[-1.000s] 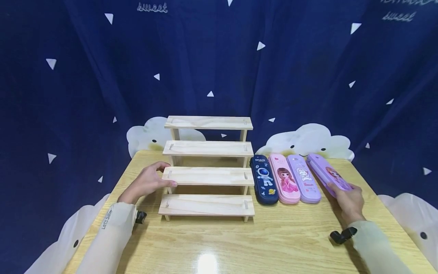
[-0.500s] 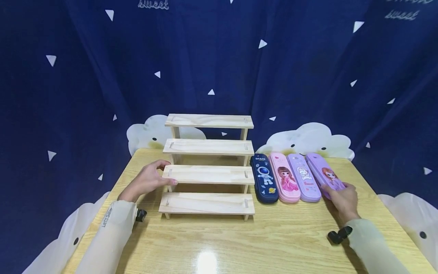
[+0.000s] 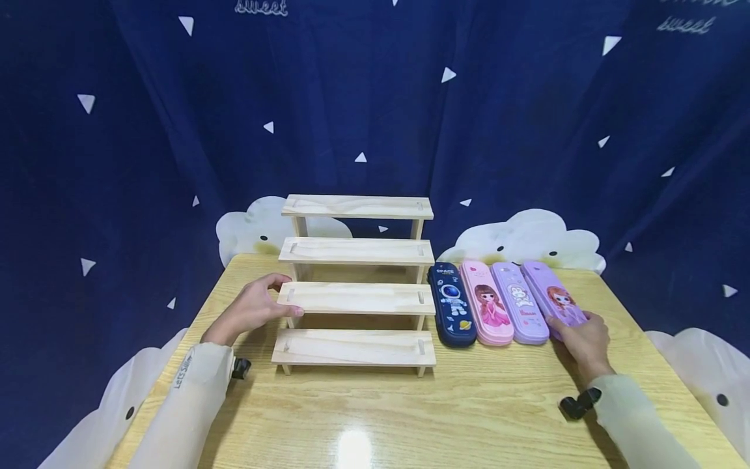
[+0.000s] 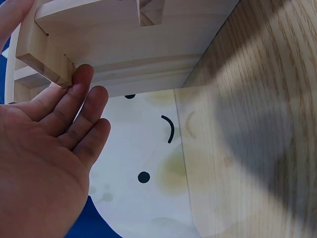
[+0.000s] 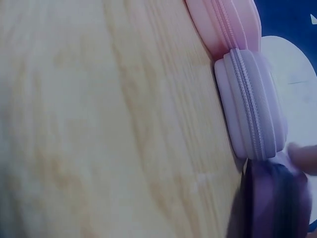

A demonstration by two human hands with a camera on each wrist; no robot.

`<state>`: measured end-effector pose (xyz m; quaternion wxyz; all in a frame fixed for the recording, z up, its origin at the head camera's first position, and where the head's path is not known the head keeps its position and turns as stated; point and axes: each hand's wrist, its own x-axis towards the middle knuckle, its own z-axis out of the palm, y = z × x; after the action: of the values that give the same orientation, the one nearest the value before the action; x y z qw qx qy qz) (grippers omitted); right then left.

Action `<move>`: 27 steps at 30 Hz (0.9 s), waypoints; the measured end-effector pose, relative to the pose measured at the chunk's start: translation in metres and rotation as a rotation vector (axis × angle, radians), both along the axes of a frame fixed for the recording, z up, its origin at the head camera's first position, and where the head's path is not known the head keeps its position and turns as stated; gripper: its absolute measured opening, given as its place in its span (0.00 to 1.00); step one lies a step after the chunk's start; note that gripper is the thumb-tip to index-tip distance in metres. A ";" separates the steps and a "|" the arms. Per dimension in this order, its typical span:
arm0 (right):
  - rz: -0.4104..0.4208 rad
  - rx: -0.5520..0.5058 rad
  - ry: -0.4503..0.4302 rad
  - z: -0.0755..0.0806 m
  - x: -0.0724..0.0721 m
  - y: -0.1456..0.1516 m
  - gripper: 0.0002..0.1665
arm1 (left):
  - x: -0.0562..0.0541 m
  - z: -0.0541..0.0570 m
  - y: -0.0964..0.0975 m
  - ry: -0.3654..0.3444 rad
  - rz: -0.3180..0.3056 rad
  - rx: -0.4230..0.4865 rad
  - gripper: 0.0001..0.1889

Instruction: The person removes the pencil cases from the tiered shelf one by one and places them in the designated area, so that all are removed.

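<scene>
A four-tier wooden display stand [image 3: 357, 298] stands on the table. My left hand [image 3: 252, 309] grips the left end of its second tier from the front, thumb on top. In the left wrist view, fingertips [image 4: 83, 74] touch a wooden upright [image 4: 44, 57]. At the right, my right hand [image 3: 588, 342] holds the near end of a purple pencil case [image 3: 553, 293] with a red-haired doll on it. That case lies alongside a lavender pencil case [image 3: 520, 303] with a white cartoon animal. The right wrist view shows the zipped lavender end [image 5: 255, 104] close against the dark, blurred purple end [image 5: 277, 203].
A pink pencil case [image 3: 487, 303] with a doll and a navy astronaut pencil case [image 3: 452, 306] lie in the same row, the navy one right beside the stand. A blue curtain [image 3: 363, 98] with white clouds hangs behind the wooden table [image 3: 469, 410].
My right hand has moved left with the purple pencil case, bringing it down flatter and closer beside the lavender one. The left hand has stayed on the stand.
</scene>
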<state>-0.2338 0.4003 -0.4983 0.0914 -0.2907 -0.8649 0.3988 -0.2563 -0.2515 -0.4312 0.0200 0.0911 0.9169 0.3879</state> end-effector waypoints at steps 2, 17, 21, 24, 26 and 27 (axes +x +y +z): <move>0.016 -0.019 0.012 0.002 0.002 -0.001 0.54 | 0.000 0.000 0.000 0.000 -0.001 0.001 0.44; 0.102 -0.016 -0.030 0.008 0.008 0.001 0.53 | 0.001 0.004 0.000 -0.004 0.002 -0.005 0.45; 0.107 -0.053 -0.037 0.010 0.009 0.002 0.55 | 0.001 0.004 0.000 0.000 0.002 -0.007 0.45; 0.112 -0.068 -0.052 0.011 0.010 0.002 0.57 | 0.001 0.004 0.001 0.002 -0.004 -0.010 0.45; 0.117 -0.068 -0.058 0.010 0.011 0.003 0.57 | 0.001 0.004 0.001 0.003 -0.003 -0.011 0.44; 0.121 -0.067 -0.058 0.010 0.012 0.003 0.57 | 0.001 0.004 0.002 0.004 -0.003 -0.010 0.44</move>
<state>-0.2222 0.4033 -0.4880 0.0324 -0.2523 -0.8694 0.4236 -0.2548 -0.2497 -0.4276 0.0190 0.0931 0.9188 0.3830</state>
